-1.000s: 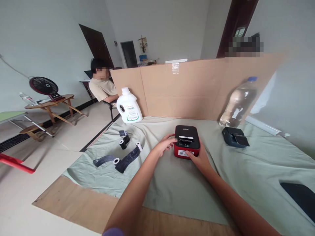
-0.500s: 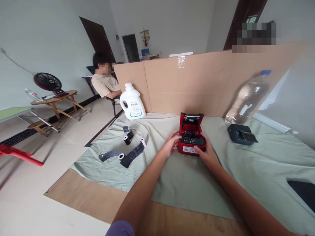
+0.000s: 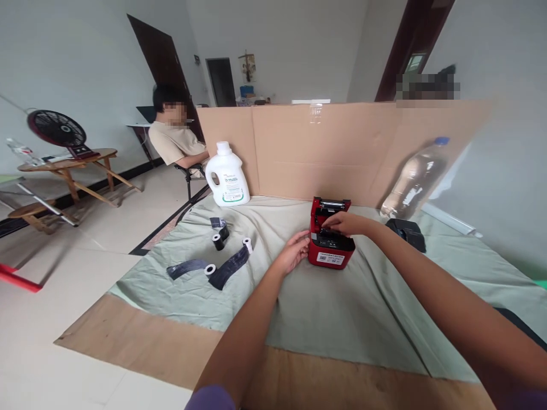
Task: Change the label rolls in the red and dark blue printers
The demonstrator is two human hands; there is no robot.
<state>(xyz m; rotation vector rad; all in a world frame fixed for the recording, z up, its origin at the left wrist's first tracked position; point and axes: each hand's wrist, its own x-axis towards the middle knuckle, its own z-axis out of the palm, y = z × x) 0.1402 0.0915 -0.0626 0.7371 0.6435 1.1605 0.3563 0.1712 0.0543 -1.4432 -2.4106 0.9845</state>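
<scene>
A small red and black printer [image 3: 331, 256] stands on the green cloth [image 3: 316, 324] with its lid [image 3: 332, 205] raised. My left hand [image 3: 294, 251] rests against its left side, fingers apart and partly curled. Reaching in from the right, my right hand [image 3: 342, 224] has its fingers in the open compartment; they are pressed together, and what they hold, if anything, is hidden. On the left of the cloth lie rolls of black ribbon, one with a white core [image 3: 210, 270] and a partly unrolled strip [image 3: 231, 267].
A white detergent bottle [image 3: 228, 179] stands before the cardboard panel [image 3: 320, 154]. At the right are a large clear bottle [image 3: 414, 182] and a dark device [image 3: 405, 233]. A person [image 3: 177, 136] sits beyond the left edge, near a fan [image 3: 60, 131].
My right hand has left the printer's right side and moved up into its open compartment. The printer is turned slightly. My left hand stays at its side. The view has shifted.
</scene>
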